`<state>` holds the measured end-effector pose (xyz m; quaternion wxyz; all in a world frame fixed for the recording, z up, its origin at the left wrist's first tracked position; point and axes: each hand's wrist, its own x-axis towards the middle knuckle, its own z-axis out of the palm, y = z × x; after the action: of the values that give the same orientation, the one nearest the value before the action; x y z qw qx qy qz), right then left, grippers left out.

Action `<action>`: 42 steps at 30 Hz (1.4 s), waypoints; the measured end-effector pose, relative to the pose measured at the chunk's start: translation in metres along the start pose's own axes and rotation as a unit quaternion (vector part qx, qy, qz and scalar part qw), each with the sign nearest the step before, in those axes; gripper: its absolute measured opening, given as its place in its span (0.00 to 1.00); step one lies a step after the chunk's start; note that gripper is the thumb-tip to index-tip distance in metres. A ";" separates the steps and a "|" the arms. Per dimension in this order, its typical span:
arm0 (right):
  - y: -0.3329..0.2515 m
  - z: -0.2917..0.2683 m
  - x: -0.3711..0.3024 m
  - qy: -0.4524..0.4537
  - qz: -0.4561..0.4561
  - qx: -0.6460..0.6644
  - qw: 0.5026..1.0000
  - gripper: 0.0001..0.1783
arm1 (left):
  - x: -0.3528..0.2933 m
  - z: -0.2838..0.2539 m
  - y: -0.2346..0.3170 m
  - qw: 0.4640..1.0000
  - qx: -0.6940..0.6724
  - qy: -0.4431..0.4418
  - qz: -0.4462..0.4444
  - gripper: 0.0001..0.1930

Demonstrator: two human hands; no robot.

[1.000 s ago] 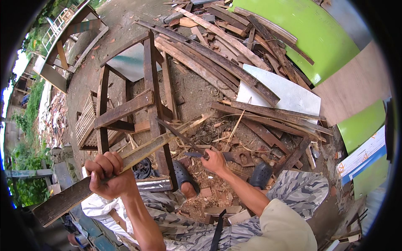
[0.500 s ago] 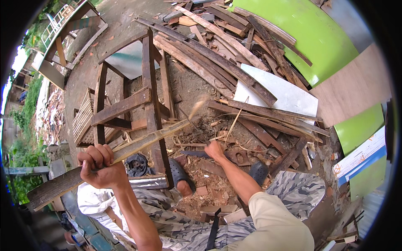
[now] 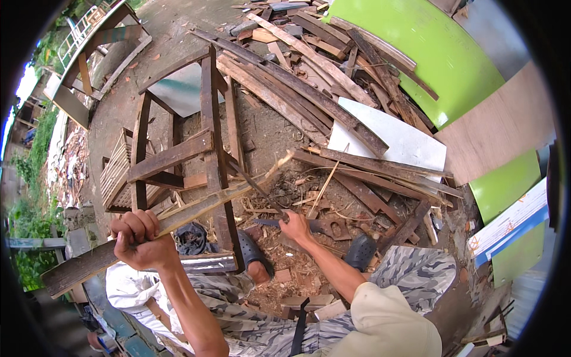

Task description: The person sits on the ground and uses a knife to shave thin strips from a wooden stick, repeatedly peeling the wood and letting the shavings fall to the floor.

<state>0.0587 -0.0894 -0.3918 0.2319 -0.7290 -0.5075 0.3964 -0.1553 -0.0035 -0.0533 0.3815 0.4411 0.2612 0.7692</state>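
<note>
My left hand is closed around a rough wooden plank. The plank slants up to the right, its split, pale far end sticking out past a dark wooden frame whose upright it crosses. Closed on the handle of a long, thin dark blade, apparently a machete, is my right hand. The blade points up and left toward the plank; whether it touches the wood I cannot tell. Beneath my right hand a handsaw with a brown handle lies among shavings.
Long dark boards and scrap wood are piled ahead. A white panel and green sheets lie at the right. A slatted wooden piece sits behind the frame. My clogs rest amid wood chips.
My right hand has come slightly down and left, and the blade has swung left toward the plank. The plank's far end, blurred before, is now sharp. My left hand stays almost in place.
</note>
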 end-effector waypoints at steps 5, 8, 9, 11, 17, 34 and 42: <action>0.048 -0.020 0.048 -0.036 0.111 -0.032 0.993 0.14 | -0.001 0.013 -0.011 0.999 -0.031 -0.039 -0.007 0.16; 0.037 -0.019 0.047 -0.051 0.159 -0.061 0.984 0.16 | 0.002 0.003 -0.012 1.000 -0.016 -0.022 0.002 0.16; 0.029 -0.022 0.038 -0.045 0.130 -0.063 0.988 0.16 | 0.000 0.004 -0.009 1.000 -0.005 -0.009 0.006 0.16; 0.023 -0.026 0.020 -0.065 0.019 -0.035 0.997 0.16 | -0.001 0.000 -0.004 1.000 -0.001 -0.024 0.004 0.16; 0.057 -0.019 0.053 -0.034 0.157 -0.048 0.986 0.14 | 0.001 0.010 -0.010 1.000 -0.007 -0.014 -0.002 0.16; 0.064 -0.020 0.047 0.012 -0.046 -0.026 0.999 0.14 | 0.005 0.014 -0.008 0.999 -0.004 -0.034 -0.006 0.17; 0.057 -0.016 0.026 -0.059 -0.022 -0.031 0.998 0.16 | 0.005 -0.002 0.001 1.000 0.028 0.008 0.008 0.17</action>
<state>0.1074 -0.0857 -0.4338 0.1880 -0.7001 -0.5479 0.4176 -0.1592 0.0002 -0.0514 0.3604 0.4476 0.2822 0.7682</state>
